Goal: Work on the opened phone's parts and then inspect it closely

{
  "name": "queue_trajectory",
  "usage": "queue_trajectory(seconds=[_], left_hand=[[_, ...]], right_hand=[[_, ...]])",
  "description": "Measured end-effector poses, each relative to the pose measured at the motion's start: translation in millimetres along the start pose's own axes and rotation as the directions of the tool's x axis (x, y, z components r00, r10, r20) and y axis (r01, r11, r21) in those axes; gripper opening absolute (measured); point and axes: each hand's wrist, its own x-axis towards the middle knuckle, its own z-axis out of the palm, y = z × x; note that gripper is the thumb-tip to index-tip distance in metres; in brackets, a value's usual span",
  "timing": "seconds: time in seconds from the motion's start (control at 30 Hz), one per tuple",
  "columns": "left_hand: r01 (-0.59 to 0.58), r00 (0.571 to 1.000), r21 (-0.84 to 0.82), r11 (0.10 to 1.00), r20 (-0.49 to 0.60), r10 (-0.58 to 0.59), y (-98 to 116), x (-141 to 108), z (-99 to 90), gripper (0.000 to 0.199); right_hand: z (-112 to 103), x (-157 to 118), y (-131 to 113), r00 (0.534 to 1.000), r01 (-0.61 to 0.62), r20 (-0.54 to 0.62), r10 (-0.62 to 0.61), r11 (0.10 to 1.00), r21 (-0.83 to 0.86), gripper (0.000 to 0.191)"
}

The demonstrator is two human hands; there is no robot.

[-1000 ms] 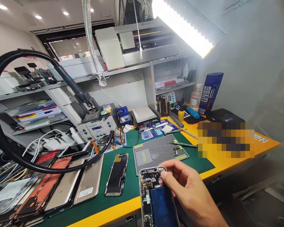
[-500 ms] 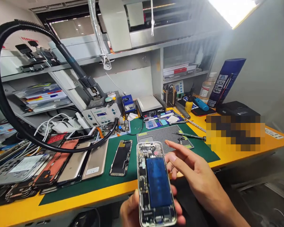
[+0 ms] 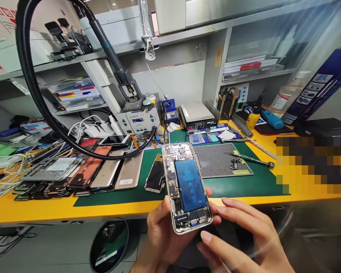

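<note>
An opened smartphone point(image 3: 189, 185), with its blue-covered battery and inner boards showing, is held tilted upright in front of the bench. My left hand point(image 3: 161, 223) grips it from below, the thumb on its left edge and fingertips showing past the right edge. By the phone's lower right corner is my right hand point(image 3: 247, 235), thumb and fingers apart; I see nothing held in it, and cannot tell whether a fingertip touches the frame. Behind the phone, a detached phone screen point(image 3: 155, 174) lies on the green mat, partly covered by it.
A grey perforated pad point(image 3: 221, 163) with a screwdriver point(image 3: 255, 160) lies on the green mat point(image 3: 108, 199). Several phones and phone parts point(image 3: 130, 170) are stacked to the left. A black hose point(image 3: 31, 76) loops over them from the rework station point(image 3: 139, 123). A bin point(image 3: 109, 246) stands below.
The view has shifted, and the bench appears lower to the right. My right hand has moved down from the phone's upper right side to its lower corner. The left keeps hold of the phone.
</note>
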Motion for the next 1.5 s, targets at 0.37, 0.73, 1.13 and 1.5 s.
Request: queue_trajectory(seconds=[0.37,0.73,1.13,1.5], left_hand=[[-0.067,0.992,0.165,0.984,-0.096,0.084,-1,-2,-0.1,0.049],[-0.069,0.991,0.187,0.98,-0.104,0.089,2,-2,1.8,0.05],[-0.084,0.987,0.187,0.979,-0.121,0.108,1,-4,-0.3,0.05],[0.007,1.0,-0.026,1.0,-0.029,-0.007,-2,-3,1.5,0.059]], right_hand=[[8,17,-12,0.999,0.023,-0.04,-0.024,0.999,-0.028,0.034],[14,22,-14,0.991,0.1,-0.089,-0.096,0.994,0.051,0.02],[1,24,-10,0.983,0.179,-0.045,-0.179,0.984,0.009,0.019],[7,16,-22,0.99,0.121,-0.079,-0.12,0.993,0.01,0.017]])
